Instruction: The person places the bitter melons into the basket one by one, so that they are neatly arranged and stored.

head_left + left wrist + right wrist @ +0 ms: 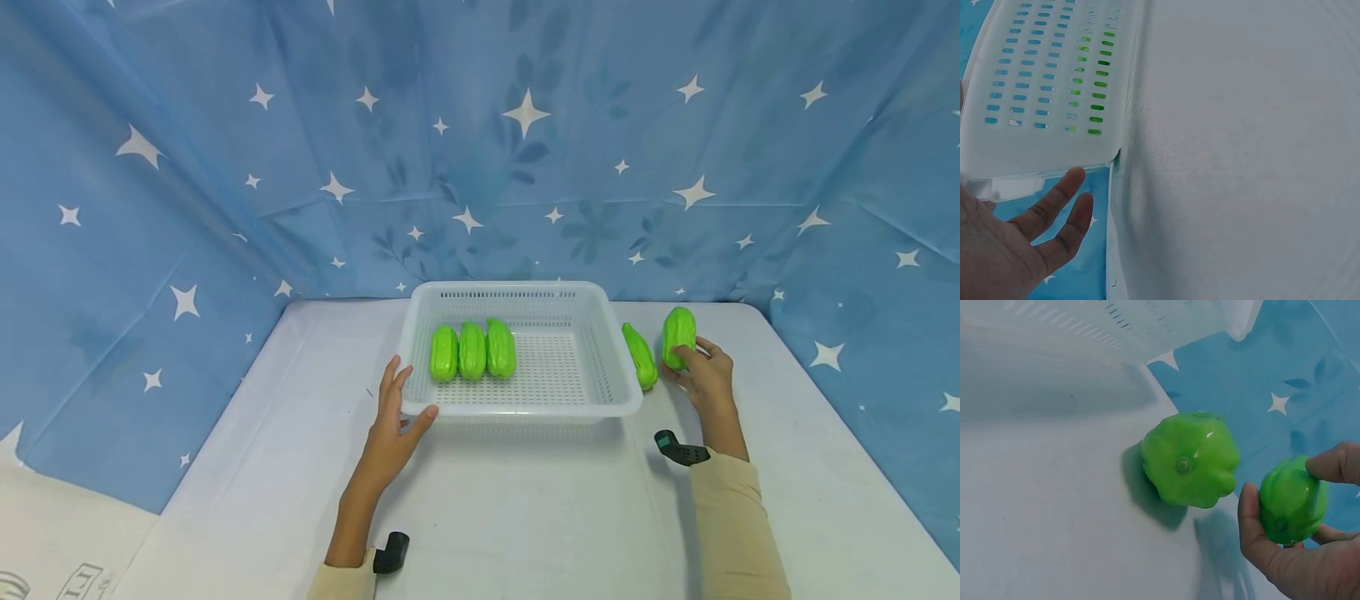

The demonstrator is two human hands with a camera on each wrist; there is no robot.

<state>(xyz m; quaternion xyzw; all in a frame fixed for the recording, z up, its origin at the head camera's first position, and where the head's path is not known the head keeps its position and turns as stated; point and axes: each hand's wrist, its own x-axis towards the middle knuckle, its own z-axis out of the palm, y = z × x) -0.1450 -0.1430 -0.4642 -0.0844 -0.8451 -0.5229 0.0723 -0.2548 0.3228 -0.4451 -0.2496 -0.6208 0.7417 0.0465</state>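
A white plastic basket (525, 410) stands on the table, with three bright green, ribbed toy bitter melons (472, 352) side by side in its left part. At the basket's front left corner is my left hand (392, 433), fingers extended along the side and thumb by the front rim; the left wrist view shows its fingers (1054, 209) spread. My right hand (705, 375) pinches another bitter melon (1292, 500) between thumb and fingers, right of the basket. One more bitter melon (639, 357) lies on the table between the basket and that hand.
The white table (525, 508) is backed and flanked by a blue curtain (480, 150) with white stars. Each wrist wears a black device, the right one (681, 450) near the sleeve cuff. Printed white material (67, 533) lies at the lower left.
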